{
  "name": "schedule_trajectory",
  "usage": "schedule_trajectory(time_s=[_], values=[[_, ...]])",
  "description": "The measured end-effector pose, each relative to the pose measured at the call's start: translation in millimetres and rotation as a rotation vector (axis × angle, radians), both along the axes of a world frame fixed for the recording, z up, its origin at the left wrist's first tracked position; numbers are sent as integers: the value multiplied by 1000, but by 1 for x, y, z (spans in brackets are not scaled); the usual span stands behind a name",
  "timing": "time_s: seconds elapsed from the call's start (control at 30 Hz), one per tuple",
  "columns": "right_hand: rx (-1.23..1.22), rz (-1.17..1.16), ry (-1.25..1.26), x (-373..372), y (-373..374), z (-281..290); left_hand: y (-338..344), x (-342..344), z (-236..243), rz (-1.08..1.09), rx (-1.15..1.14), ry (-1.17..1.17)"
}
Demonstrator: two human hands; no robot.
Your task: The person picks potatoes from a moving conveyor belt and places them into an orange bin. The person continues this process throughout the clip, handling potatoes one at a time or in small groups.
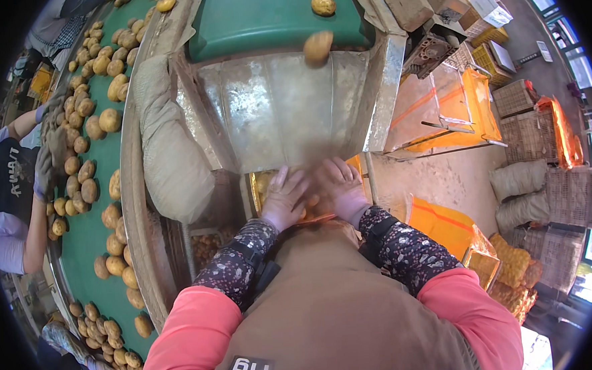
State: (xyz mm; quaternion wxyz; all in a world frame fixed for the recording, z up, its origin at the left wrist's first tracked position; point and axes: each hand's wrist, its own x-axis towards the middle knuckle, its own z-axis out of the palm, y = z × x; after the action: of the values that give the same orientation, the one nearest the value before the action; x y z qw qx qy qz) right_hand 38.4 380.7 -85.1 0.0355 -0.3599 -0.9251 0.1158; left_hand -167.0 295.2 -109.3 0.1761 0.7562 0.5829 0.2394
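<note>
Metal chute (pixel 285 112): left hand (pixel 286 197), right hand (pixel 344 188) at its bottom edge.
Blurry potato (pixel 317 48) up top, longways downhill, nearer right; can't tell if hands hold anything.

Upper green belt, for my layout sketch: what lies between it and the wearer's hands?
The head view shows a metal chute there, with a blurred potato at its top edge.

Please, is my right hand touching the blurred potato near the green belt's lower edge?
Apart: the head view plainly shows bare metal chute between your right hand and the blurred potato.
</note>
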Motion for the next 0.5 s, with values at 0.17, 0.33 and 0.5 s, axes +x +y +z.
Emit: schedule_trajectory(time_s=[0.17,0.33,0.5], values=[[-550,-449,454,-16,3,18,13,8,0,-46,138,103],[-862,-813,603,-50,34,42,54,2,9,-13,82,264],[-840,-705,522,-56,58,42,73,-4,25,31,104,259]])
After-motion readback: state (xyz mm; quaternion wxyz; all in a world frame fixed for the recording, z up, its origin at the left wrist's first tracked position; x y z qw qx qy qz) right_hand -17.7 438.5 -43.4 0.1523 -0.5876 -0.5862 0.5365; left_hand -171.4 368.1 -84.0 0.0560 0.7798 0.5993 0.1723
